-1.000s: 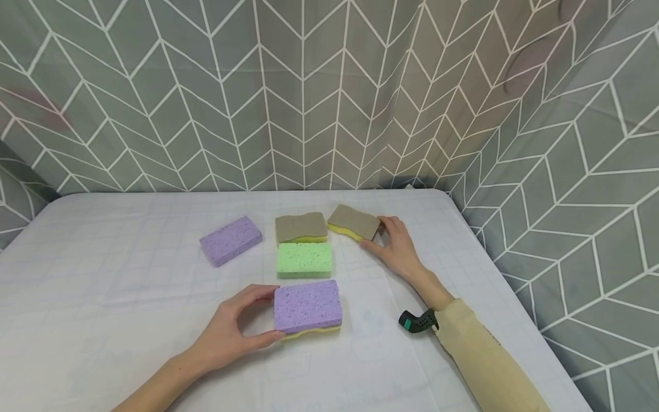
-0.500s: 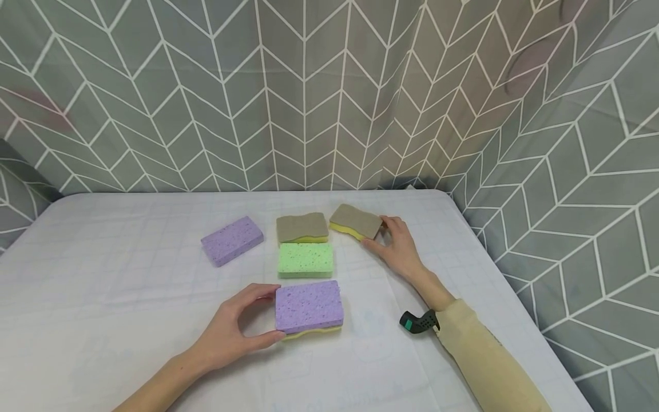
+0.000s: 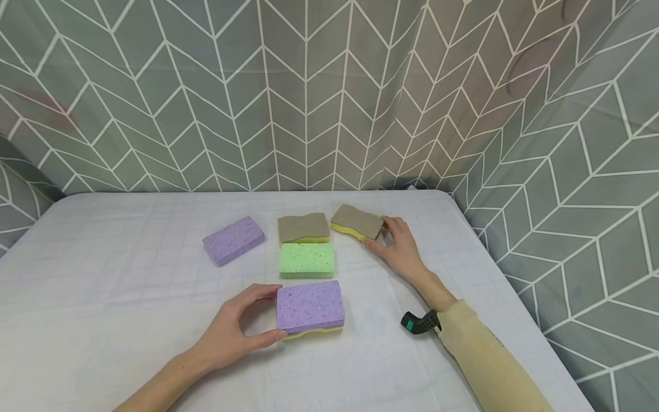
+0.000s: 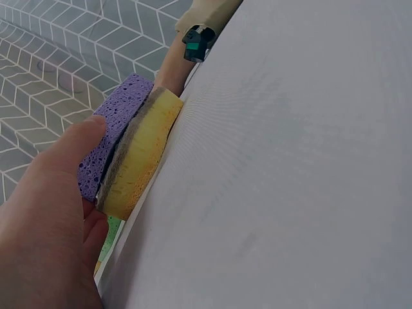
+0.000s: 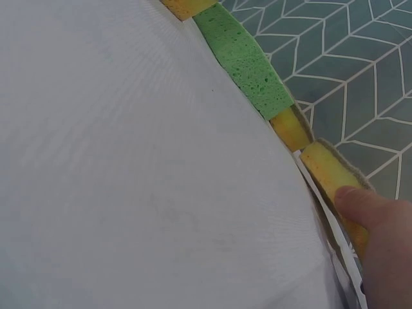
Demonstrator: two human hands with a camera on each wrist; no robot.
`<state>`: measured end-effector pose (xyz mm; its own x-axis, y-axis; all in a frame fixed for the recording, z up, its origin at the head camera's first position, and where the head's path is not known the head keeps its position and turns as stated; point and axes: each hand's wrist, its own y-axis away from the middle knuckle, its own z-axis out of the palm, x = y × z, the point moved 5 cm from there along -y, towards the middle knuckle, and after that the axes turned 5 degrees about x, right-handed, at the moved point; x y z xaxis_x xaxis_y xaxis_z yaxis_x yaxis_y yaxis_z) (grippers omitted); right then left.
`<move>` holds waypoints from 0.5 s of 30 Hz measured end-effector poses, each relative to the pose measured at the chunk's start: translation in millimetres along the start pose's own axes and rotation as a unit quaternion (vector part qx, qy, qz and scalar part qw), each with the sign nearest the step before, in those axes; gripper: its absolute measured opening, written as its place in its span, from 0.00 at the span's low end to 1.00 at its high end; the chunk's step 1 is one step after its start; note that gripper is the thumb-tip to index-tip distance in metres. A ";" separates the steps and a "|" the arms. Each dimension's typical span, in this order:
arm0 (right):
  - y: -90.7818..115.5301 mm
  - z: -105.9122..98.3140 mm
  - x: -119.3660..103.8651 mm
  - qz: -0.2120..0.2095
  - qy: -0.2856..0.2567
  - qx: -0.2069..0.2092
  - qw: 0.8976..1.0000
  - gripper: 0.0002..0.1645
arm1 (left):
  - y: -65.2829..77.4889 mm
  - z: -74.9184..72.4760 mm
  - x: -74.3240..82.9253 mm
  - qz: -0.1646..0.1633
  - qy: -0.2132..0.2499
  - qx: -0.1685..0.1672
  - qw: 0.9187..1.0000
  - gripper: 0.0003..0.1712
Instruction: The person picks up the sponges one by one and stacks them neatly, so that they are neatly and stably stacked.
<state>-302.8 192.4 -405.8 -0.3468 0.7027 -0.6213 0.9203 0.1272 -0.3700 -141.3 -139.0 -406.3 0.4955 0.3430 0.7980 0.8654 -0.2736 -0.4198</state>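
In the head view, my left hand (image 3: pixel 231 326) pinches the left end of a purple sponge (image 3: pixel 310 306). Beneath it lies a yellow sponge (image 4: pixel 145 158) with a grey scouring layer, clearest in the left wrist view. My right hand (image 3: pixel 399 249) grips the right end of another yellow sponge with a grey-brown scouring top (image 3: pixel 356 221), set at an angle on the table. The thumb (image 5: pixel 360 205) presses its yellow side in the right wrist view. Between the hands sits a green sponge (image 3: pixel 306 260), just in front of a further grey-topped yellow sponge (image 3: pixel 304 228).
A second purple sponge (image 3: pixel 234 241) lies tilted at the left on the white cloth-covered table (image 3: pixel 128 274). Behind the table's far edge hangs a grey curtain (image 3: pixel 288 97) with white chevron lines, which also runs along the right side. A black band (image 3: pixel 419 323) circles the right wrist.
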 end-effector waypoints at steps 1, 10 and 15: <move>0.3 -0.1 0.0 0.000 -0.001 0.001 1.000 0.42 | 0.1 0.0 0.1 0.000 0.000 0.000 1.000 0.40; 1.4 -0.8 -0.4 0.001 -0.008 0.009 1.000 0.42 | 0.3 0.2 1.6 0.012 -0.004 0.002 1.000 0.41; 2.1 -1.6 -1.8 -0.008 -0.020 0.020 1.000 0.42 | 0.5 0.2 2.2 0.015 -0.006 0.003 1.000 0.41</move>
<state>-300.0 192.5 -404.4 -0.3692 0.6725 -0.6415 0.9067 0.1089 -0.4076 -139.8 -138.2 -404.8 0.5217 0.3463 0.7797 0.8509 -0.2782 -0.4457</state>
